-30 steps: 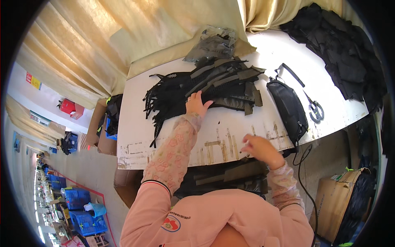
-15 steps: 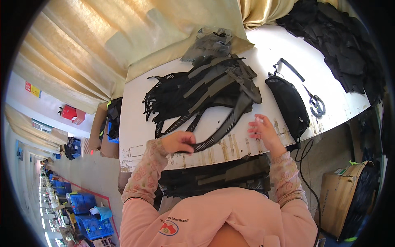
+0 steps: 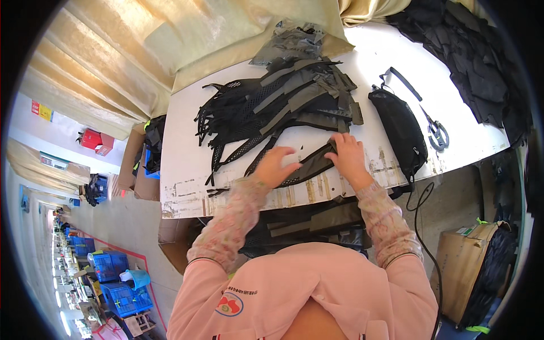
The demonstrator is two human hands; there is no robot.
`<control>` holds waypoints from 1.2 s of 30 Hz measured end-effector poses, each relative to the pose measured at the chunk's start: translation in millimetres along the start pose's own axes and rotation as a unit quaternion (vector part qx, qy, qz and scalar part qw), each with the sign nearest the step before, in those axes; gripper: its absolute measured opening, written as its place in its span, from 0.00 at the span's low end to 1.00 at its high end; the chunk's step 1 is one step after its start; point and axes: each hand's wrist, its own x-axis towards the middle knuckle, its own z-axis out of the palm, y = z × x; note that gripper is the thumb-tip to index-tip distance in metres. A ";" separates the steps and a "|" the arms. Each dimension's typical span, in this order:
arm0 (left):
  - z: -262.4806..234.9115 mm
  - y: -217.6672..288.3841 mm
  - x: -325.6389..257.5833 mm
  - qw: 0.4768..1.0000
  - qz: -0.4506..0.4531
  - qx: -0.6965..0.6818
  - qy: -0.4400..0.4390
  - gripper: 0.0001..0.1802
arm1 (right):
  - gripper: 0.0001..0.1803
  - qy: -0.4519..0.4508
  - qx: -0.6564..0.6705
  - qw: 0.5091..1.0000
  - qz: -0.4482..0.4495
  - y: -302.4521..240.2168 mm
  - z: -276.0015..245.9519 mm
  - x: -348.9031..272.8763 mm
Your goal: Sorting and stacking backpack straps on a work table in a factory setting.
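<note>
A dark strap piece, black mesh with an olive-grey section, lies across the near edge of a white table. My right hand grips its right end between thumb and fingers. My left hand is over the strap's middle, thumb and fingers spread apart and not closed on it. The strap's left end trails out past my left wrist. Just beyond my hands lies a pile of similar black mesh and grey pieces, their narrow ends pointing left.
A black zipped pouch and scissors lie to the right. Dark fabric is heaped at the far right, and a clear plastic bag sits behind the pile. More dark pieces hang below the table edge. A cardboard box stands lower right.
The strap has come down off the pile and lies along the near table edge. My right hand has taken its right end; my left hand has let go and moved right.
</note>
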 end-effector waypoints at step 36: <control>46.1 84.8 -4.4 0.989 0.065 -0.133 -0.022 0.08 | 0.10 -0.088 0.642 0.670 0.363 -28.2 -15.8 -54.0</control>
